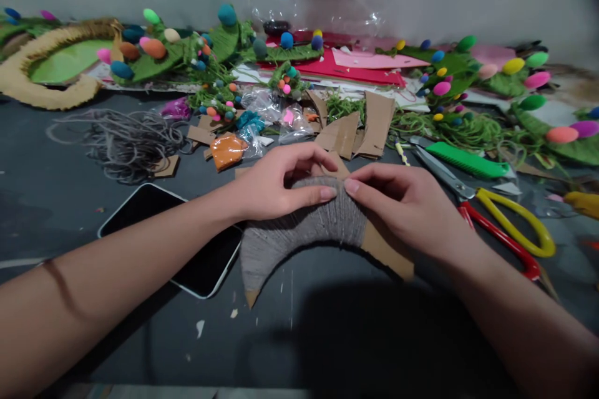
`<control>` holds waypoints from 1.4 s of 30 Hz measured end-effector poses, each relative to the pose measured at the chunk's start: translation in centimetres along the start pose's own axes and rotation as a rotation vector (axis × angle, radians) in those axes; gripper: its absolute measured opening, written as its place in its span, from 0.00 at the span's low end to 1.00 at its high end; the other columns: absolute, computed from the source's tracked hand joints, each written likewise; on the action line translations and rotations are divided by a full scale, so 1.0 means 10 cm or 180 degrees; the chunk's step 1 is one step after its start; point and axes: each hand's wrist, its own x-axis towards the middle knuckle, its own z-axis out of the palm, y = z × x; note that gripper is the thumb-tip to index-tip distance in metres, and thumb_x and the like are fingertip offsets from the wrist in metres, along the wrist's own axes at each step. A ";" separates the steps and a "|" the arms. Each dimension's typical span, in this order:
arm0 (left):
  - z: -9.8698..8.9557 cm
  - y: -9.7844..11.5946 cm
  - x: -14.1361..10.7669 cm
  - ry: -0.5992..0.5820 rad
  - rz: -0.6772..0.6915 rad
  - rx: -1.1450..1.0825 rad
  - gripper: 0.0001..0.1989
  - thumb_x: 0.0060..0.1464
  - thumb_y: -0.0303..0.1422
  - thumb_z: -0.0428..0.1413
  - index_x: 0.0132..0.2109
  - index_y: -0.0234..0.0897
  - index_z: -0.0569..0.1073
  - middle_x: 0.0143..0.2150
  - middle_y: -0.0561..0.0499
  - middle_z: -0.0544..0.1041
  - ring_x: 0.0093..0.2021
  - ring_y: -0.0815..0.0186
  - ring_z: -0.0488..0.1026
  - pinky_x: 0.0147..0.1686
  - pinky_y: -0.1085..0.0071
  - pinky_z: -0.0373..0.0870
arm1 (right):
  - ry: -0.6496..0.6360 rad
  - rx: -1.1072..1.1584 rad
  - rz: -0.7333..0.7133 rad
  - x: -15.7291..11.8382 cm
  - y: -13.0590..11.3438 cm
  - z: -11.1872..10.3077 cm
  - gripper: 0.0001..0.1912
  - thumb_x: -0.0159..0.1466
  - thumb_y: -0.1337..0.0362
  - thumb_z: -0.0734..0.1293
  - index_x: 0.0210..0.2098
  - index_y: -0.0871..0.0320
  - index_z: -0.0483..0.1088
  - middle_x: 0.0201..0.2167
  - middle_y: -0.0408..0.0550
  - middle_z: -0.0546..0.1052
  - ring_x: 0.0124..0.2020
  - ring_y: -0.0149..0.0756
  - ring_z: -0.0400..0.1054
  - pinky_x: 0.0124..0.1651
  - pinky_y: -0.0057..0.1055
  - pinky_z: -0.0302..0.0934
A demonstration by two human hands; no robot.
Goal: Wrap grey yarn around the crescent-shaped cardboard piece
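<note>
A curved cardboard crescent lies in front of me, most of it wrapped in grey yarn. Bare cardboard shows at its left tip and over its right end. My left hand grips the crescent's upper edge, thumb flat on the yarn and fingers behind. With thumb and forefinger pressed together at the top edge, my right hand pinches the wrapped crescent near its middle. Whether a loose strand runs between those fingertips is too small to tell.
A phone lies under my left forearm. Tangled grey yarn is at the left, scissors and a green cutter at the right. Cardboard scraps, small bags and green leaves with coloured balls line the back.
</note>
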 end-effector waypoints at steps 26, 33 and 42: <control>-0.03 0.05 0.02 -0.0373 -0.0395 0.0195 0.11 0.61 0.36 0.57 0.34 0.32 0.76 0.25 0.54 0.68 0.26 0.72 0.62 0.25 0.75 0.58 | -0.0057 -0.0019 -0.0012 0.04 -0.04 0.03 0.08 0.65 0.62 0.70 0.31 0.58 0.79 0.28 0.43 0.80 0.30 0.31 0.71 0.34 0.26 0.63; -0.04 0.03 0.03 -0.0266 -0.0432 0.0026 0.11 0.61 0.37 0.58 0.37 0.32 0.76 0.28 0.53 0.71 0.27 0.72 0.64 0.27 0.75 0.60 | -0.0018 -0.0189 0.0033 0.04 -0.02 -0.06 0.13 0.66 0.55 0.69 0.34 0.57 0.81 0.32 0.45 0.82 0.33 0.36 0.73 0.35 0.29 0.65; -0.06 -0.01 0.02 -0.0355 -0.0316 -0.0020 0.15 0.62 0.41 0.58 0.36 0.31 0.76 0.27 0.55 0.68 0.28 0.72 0.61 0.28 0.76 0.59 | -0.0137 -0.0032 -0.0028 0.05 -0.04 0.00 0.13 0.65 0.58 0.69 0.30 0.60 0.76 0.26 0.43 0.76 0.29 0.31 0.66 0.34 0.28 0.60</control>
